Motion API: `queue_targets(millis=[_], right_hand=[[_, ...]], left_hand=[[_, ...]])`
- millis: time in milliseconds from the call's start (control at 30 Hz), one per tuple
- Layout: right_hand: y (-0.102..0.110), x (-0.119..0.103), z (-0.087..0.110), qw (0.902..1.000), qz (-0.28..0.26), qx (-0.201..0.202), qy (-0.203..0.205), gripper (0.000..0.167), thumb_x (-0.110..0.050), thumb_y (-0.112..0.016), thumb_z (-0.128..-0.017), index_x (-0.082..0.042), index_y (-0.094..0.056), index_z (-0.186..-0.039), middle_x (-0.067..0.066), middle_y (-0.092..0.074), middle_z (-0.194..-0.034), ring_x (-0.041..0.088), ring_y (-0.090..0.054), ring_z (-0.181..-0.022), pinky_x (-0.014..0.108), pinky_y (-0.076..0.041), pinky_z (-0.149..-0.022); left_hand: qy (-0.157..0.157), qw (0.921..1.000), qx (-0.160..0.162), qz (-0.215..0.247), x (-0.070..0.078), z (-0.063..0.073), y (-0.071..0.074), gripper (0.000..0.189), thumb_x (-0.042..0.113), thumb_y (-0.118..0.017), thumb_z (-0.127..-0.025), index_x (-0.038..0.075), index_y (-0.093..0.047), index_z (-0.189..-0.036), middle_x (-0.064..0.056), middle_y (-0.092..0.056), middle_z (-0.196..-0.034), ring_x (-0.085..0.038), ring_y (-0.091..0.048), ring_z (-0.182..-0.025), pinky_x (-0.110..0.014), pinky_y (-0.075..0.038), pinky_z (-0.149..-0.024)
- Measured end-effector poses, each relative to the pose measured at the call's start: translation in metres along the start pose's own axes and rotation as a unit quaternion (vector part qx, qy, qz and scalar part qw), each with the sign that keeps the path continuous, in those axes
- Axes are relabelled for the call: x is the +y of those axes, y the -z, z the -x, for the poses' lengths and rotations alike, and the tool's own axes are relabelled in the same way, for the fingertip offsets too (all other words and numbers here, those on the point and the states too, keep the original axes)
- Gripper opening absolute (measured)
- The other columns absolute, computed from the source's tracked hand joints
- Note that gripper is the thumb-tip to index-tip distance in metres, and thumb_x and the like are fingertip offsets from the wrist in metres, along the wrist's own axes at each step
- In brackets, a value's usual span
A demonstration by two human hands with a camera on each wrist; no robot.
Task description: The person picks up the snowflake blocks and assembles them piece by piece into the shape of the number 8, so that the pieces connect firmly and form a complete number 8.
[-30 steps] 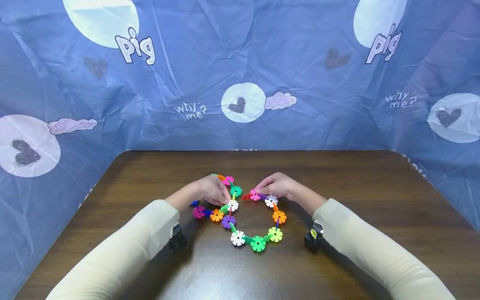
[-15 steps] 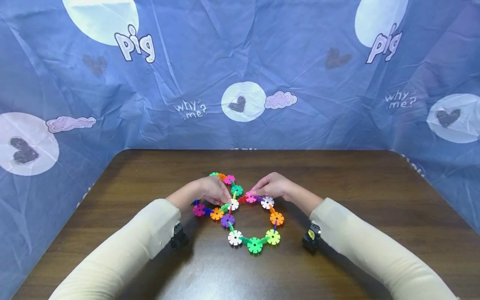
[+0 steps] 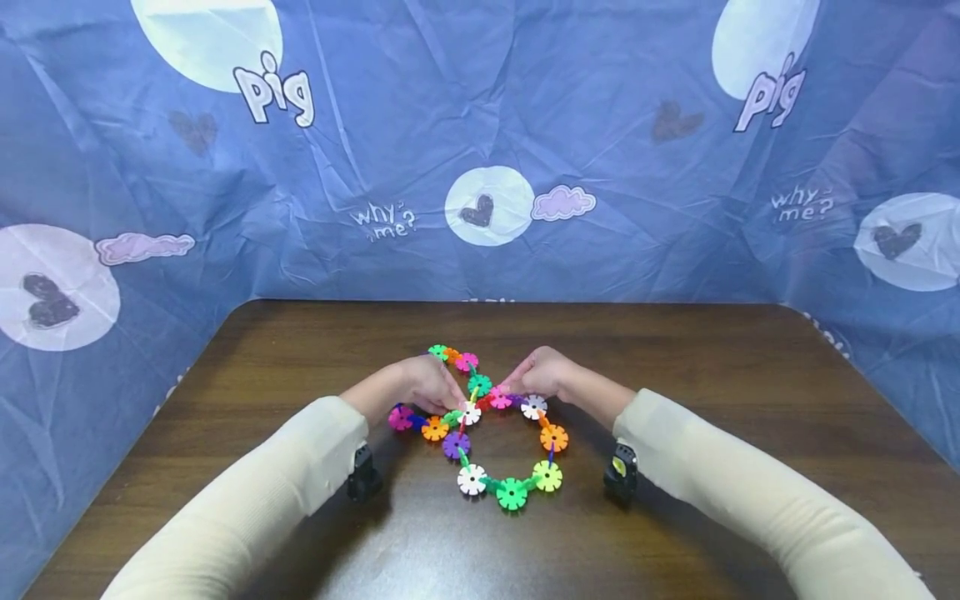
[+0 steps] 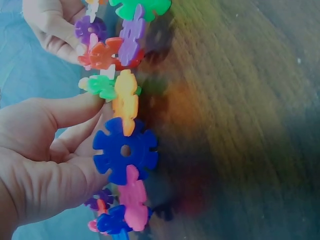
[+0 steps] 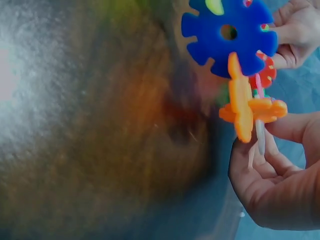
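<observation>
Colourful notched plastic discs, interlocked edge to edge, form a chain with a ring on the table. In the head view my left hand (image 3: 433, 383) pinches a white disc (image 3: 470, 413) at the ring's upper left. My right hand (image 3: 545, 372) pinches a pink disc (image 3: 500, 397) at the ring's top. A red disc (image 3: 486, 402) between them meets the white one; whether their notches interlock is hidden. In the left wrist view a blue disc (image 4: 126, 151) hangs below the left fingers. An orange disc (image 5: 241, 107) stands close to the right fingertips in the right wrist view.
Two more strands branch from the white disc, one running back to a pink disc (image 3: 467, 362), the other left past an orange disc (image 3: 435, 429). A brown wooden table (image 3: 675, 517) lies beneath. Blue printed cloth (image 3: 637, 150) hangs behind it.
My right hand has moved left with the pink disc, bringing the red end disc up to the white one. The ring's gap has closed. My left hand has barely moved.
</observation>
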State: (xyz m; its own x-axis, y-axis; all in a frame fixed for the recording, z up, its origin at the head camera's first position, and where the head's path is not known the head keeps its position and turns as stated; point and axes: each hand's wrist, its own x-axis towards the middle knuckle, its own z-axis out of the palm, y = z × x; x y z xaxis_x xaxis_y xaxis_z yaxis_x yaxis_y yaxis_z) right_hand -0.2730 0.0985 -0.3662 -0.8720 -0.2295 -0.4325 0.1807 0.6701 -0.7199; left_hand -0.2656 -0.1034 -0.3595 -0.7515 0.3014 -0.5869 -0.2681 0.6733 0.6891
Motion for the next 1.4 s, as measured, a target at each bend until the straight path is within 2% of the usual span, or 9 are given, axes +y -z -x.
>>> queue_targets(millis=[233, 300, 467, 600, 700, 967, 1100, 1267, 1400], right_hand=[[-0.007, 0.002, 0.002, 0.9993, -0.02, 0.025, -0.018, 0.021, -0.016, -0.072, -0.085, 0.002, -0.074, -0.097, -0.005, -0.059, -0.064, 0.008, -0.042, -0.057, 0.018, -0.032, -0.048], [-0.008, 0.001, 0.002, 0.9991, -0.023, 0.03, -0.021, 0.021, -0.016, -0.072, -0.085, 0.002, -0.074, -0.096, -0.004, -0.061, -0.067, 0.007, -0.04, -0.056, 0.019, -0.031, -0.049], [-0.008, -0.001, 0.0, 0.999, -0.017, 0.025, -0.034, 0.021, -0.018, -0.072, -0.086, -0.001, -0.075, -0.097, 0.007, -0.075, -0.091, 0.01, -0.056, -0.07, 0.022, -0.047, -0.061], [-0.007, 0.001, 0.0, 0.999, -0.02, 0.011, -0.038, 0.021, -0.018, -0.071, -0.087, -0.002, -0.074, -0.101, 0.013, -0.072, -0.111, 0.02, -0.067, -0.099, 0.036, -0.055, -0.09], [-0.006, 0.004, 0.002, 0.9991, -0.024, -0.005, -0.036, 0.023, -0.017, -0.071, -0.087, -0.001, -0.073, -0.104, 0.014, -0.07, -0.116, 0.024, -0.065, -0.11, 0.043, -0.052, -0.099], [0.0, 0.014, 0.013, 0.9983, -0.043, -0.013, -0.036, 0.023, -0.013, -0.07, -0.087, 0.001, -0.072, -0.106, 0.015, -0.072, -0.111, 0.025, -0.069, -0.104, 0.042, -0.054, -0.095], [0.001, 0.022, 0.024, 0.9971, -0.067, -0.013, -0.034, 0.025, -0.01, -0.069, -0.087, 0.005, -0.07, -0.106, 0.011, -0.075, -0.09, 0.016, -0.069, -0.082, 0.038, -0.059, -0.085], [0.003, 0.031, 0.038, 0.9954, -0.086, -0.009, -0.041, 0.023, -0.009, -0.068, -0.087, 0.007, -0.069, -0.105, -0.001, -0.067, -0.072, 0.01, -0.063, -0.068, 0.031, -0.06, -0.072], [0.005, 0.037, 0.047, 0.9943, -0.094, -0.002, -0.05, 0.021, -0.009, -0.069, -0.087, 0.006, -0.07, -0.102, -0.003, -0.064, -0.065, 0.008, -0.06, -0.062, 0.025, -0.059, -0.063]], left_hand=[[0.005, 0.9998, 0.014, 0.016, -0.008, -0.011, -0.001, 0.017, 0.006, -0.068, -0.088, -0.004, -0.07, -0.101, -0.003, -0.071, -0.081, -0.012, -0.061, -0.08, -0.03, -0.055, -0.088], [-0.013, 0.9995, -0.024, 0.017, -0.027, -0.046, 0.006, 0.014, 0.011, -0.073, -0.084, 0.0, -0.074, -0.094, -0.003, -0.073, -0.083, -0.013, -0.063, -0.079, -0.028, -0.056, -0.081], [0.003, 0.9989, -0.044, 0.019, -0.037, -0.074, 0.009, 0.019, 0.012, -0.073, -0.084, -0.001, -0.073, -0.099, -0.006, -0.074, -0.088, -0.015, -0.065, -0.081, -0.029, -0.056, -0.079], [0.01, 0.9996, -0.018, 0.017, -0.009, -0.022, 0.001, 0.022, 0.003, -0.065, -0.089, -0.009, -0.068, -0.108, 0.0, -0.07, -0.075, -0.009, -0.061, -0.075, -0.025, -0.054, -0.076], [-0.002, 0.9996, -0.02, 0.019, 0.0, -0.007, 0.0, 0.019, -0.001, -0.064, -0.088, -0.011, -0.068, -0.104, 0.003, -0.067, -0.068, -0.007, -0.059, -0.069, -0.023, -0.054, -0.073], [-0.036, 0.9943, 0.02, -0.098, 0.02, -0.001, -0.004, 0.016, 0.003, -0.074, -0.081, -0.005, -0.073, -0.095, -0.003, -0.073, -0.079, -0.007, -0.058, -0.068, -0.024, -0.058, -0.077], [-0.064, 0.9789, 0.059, -0.185, 0.032, -0.003, -0.012, 0.009, 0.006, -0.078, -0.078, 0.001, -0.076, -0.085, -0.003, -0.074, -0.076, -0.005, -0.053, -0.058, -0.016, -0.051, -0.06], [-0.113, 0.9487, 0.074, -0.286, 0.045, -0.002, -0.023, 0.005, 0.012, -0.079, -0.078, 0.008, -0.078, -0.079, 0.002, -0.069, -0.063, -0.004, -0.047, -0.05, -0.015, -0.041, -0.056], [-0.125, 0.9429, 0.059, -0.303, 0.052, -0.001, -0.03, 0.005, 0.014, -0.079, -0.078, 0.009, -0.078, -0.08, 0.003, -0.069, -0.064, -0.004, -0.049, -0.049, -0.015, -0.043, -0.058]])
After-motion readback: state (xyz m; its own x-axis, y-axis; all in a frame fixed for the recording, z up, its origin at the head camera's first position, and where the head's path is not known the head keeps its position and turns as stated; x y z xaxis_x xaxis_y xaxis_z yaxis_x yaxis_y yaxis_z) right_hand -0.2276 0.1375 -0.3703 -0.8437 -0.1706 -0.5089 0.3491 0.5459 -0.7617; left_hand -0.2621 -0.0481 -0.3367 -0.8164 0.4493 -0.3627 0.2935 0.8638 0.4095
